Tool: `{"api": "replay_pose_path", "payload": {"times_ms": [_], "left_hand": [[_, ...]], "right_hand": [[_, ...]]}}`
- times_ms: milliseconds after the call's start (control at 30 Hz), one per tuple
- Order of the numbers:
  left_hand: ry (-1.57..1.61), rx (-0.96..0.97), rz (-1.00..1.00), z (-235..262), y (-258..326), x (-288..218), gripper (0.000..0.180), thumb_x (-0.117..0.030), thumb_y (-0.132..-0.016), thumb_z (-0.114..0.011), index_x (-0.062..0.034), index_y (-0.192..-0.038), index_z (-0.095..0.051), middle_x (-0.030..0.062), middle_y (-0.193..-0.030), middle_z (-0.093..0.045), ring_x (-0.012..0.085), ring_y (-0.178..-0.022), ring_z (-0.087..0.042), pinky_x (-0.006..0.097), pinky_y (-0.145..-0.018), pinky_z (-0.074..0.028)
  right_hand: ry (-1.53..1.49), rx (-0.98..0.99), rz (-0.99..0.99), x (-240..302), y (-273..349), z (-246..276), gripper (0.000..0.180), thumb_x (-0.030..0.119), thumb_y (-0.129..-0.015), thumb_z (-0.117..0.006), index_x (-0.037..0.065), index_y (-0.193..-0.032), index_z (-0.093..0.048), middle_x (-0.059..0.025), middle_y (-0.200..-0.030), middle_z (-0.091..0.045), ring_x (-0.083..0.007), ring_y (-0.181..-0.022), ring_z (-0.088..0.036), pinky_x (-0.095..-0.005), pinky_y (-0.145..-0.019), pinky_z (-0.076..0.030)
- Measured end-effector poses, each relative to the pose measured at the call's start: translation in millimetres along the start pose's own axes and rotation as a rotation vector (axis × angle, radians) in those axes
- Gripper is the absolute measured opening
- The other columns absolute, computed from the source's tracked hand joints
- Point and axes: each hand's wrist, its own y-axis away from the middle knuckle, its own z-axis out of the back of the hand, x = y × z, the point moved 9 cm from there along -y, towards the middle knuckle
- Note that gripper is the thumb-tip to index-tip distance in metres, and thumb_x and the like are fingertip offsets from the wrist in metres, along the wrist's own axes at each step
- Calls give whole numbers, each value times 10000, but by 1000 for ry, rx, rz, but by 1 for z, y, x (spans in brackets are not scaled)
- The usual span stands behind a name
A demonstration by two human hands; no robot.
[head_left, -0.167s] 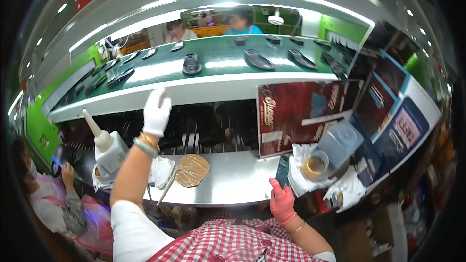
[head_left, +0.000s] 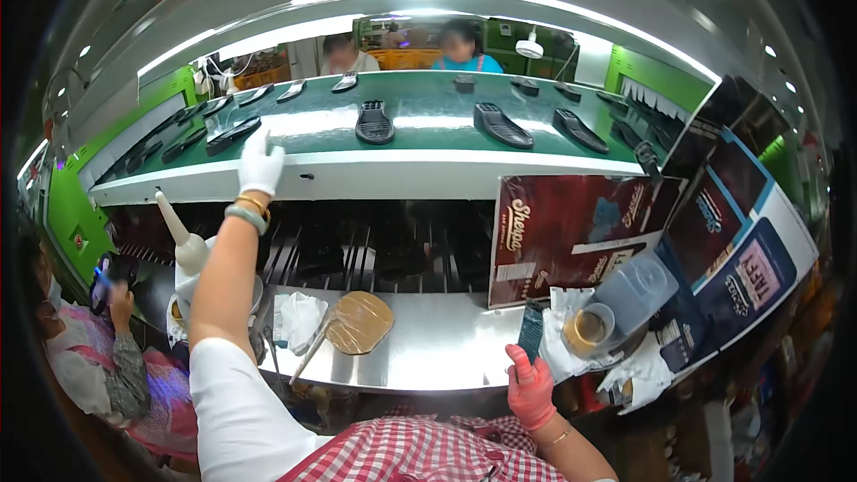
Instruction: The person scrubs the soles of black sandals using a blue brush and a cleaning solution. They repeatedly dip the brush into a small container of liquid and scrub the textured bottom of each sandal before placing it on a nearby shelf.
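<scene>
My left hand [head_left: 261, 165], in a white glove, reaches over the front rail of the green conveyor belt [head_left: 299, 132]. Its fingers are apart, with the tips close to the end of a black shoe sole [head_left: 234, 135]; whether they touch it I cannot tell. Another black sole [head_left: 375, 123] lies to the right on the belt. My right hand [head_left: 532, 393], in a pinkish-red glove, is low by the bench's front edge with its fingers curled together. Anything between them is too small to make out. Just above it is a dark, ridged strip-like piece [head_left: 531, 332].
On the steel bench [head_left: 437, 348] lie a round brown pad [head_left: 360, 321], a stick and a white cloth [head_left: 301, 319]. A nozzled white bottle [head_left: 186, 245] stands left; a cup [head_left: 586, 328] and printed cardboard [head_left: 571, 232] are right. Co-workers sit beyond the belt and at left.
My left hand has gone up and leftward, from before the rail to over the belt's edge near the sole. The view has shifted slightly; my right hand stays by the dark strip.
</scene>
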Motion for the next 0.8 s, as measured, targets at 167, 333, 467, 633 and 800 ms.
{"api": "replay_pose_path", "payload": {"times_ms": [167,333,467,633,800], "left_hand": [[-473,212,444,4,-37,147,584,-270,-746,-594,-26,-1262,-471,196,-1283,-461,338,-1206,-427,388,-1022,-350],[-503,358,590,-29,-46,179,566,-318,-723,-676,-17,-1171,-504,219,-1206,-525,365,-1143,-501,416,-961,-423],[-554,464,499,-49,-64,313,719,-417,-745,-679,39,-1244,-434,269,-1246,-497,401,-1154,-485,421,-972,-399],[-271,580,365,-84,-98,423,730,-331,-816,-644,26,-1369,-326,183,-1364,-423,290,-1244,-414,337,-1023,-333],[-99,680,449,-86,-119,419,627,-316,-840,-588,32,-1329,-407,168,-1223,-549,238,-1066,-538,300,-920,-405]], "right_hand": [[67,5,10,8,-22,19,357,87,-752,-666,84,-1104,-609,-110,-899,-633,-315,-743,-576,-394,-684,-469],[91,-61,-81,3,-26,50,282,131,-810,-638,60,-1082,-616,-143,-993,-635,-319,-893,-613,-384,-783,-490],[90,26,-150,5,-41,43,320,108,-802,-628,59,-1117,-597,-155,-1081,-617,-310,-914,-610,-362,-787,-488],[104,151,-198,13,-41,25,352,153,-808,-612,95,-1155,-590,-117,-1164,-585,-280,-913,-594,-361,-782,-474],[10,38,-212,16,-30,22,306,165,-851,-582,80,-1144,-587,-107,-1154,-588,-269,-910,-595,-355,-778,-477]]}}
